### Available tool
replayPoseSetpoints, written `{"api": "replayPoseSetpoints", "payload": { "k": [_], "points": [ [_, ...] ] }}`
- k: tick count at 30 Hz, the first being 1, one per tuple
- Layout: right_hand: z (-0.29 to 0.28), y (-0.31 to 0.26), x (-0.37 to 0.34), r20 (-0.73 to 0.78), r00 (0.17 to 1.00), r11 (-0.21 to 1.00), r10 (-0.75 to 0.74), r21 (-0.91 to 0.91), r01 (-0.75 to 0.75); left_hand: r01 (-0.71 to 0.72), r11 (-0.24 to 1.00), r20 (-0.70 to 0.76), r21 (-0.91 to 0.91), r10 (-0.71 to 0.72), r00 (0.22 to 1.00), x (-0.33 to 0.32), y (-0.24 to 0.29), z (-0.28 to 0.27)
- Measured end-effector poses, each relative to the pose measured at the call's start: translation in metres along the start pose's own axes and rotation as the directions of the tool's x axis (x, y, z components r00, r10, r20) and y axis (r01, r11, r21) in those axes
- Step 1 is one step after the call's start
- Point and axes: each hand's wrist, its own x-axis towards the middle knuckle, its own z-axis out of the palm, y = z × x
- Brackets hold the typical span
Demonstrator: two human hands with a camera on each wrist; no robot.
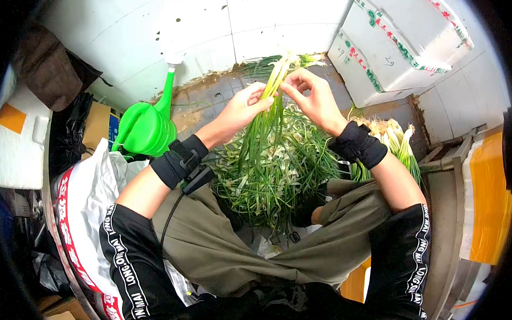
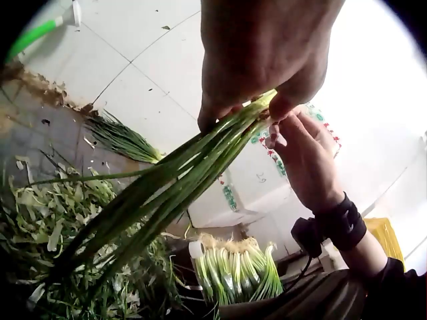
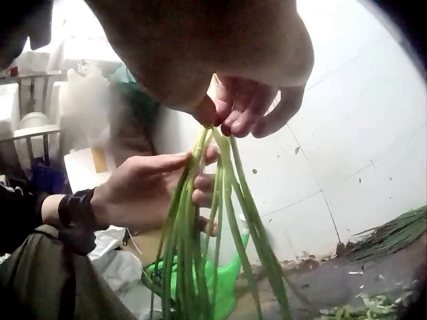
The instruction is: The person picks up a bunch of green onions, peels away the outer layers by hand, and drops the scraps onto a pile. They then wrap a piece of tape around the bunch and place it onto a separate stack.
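A small bunch of green onions (image 1: 261, 123) is held up over a heap of leaf scraps (image 1: 279, 170), its pale ends up and green leaves hanging down. The left hand (image 1: 242, 111) grips the bunch between thumb and fingers; in the right wrist view that hand (image 3: 150, 190) has its fingers behind the stalks. The right hand (image 1: 316, 100) pinches at the pale upper stalks with thumb and fingertips, close beside the left; the left wrist view shows this hand (image 2: 307, 157) at the pale end.
A green watering can (image 1: 148, 129) stands at left, beside a white bag (image 1: 85, 205). White boxes (image 1: 371, 54) are stacked at back right. Bundled onions (image 1: 399, 141) lie at right, and more onions (image 2: 123, 139) lie by the tiled wall.
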Motion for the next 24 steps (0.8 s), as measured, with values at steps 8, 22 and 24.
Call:
{"api": "replayPoseSetpoints", "payload": {
  "k": [8,22,24],
  "points": [
    [-0.027,-0.005,0.01,-0.002,0.978,0.892,-0.207,-0.411,0.188,-0.032,0.987,-0.079,0.158,0.045,0.996,0.007,-0.014,0.004],
    [-0.063,0.001,0.017,0.155,0.939,0.668,-0.306,-0.668,0.328,0.069,0.985,-0.056,0.155,-0.061,0.997,0.008,-0.014,0.004],
    [-0.051,-0.003,0.009,0.11,0.977,0.845,-0.182,-0.49,0.213,0.091,0.986,-0.077,0.142,-0.081,0.994,0.006,-0.014,0.001]
  ]
}}
